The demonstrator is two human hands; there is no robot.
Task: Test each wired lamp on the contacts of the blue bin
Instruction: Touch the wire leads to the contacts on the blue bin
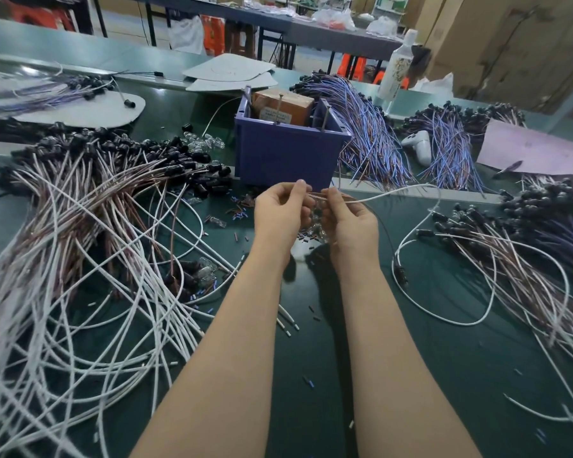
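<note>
You pinch a thin white wire (pixel 394 192) between your left hand (pixel 280 211) and right hand (pixel 353 226), small clear glass lamps (pixel 316 211) bunched between them, just in front of the square blue plastic bin (pixel 285 153). Glossy white and brown leads (pixel 80 259) sprawl over the dark green bench (pixel 444 358); cardboard boxes (pixel 510 44) stack behind.
</note>
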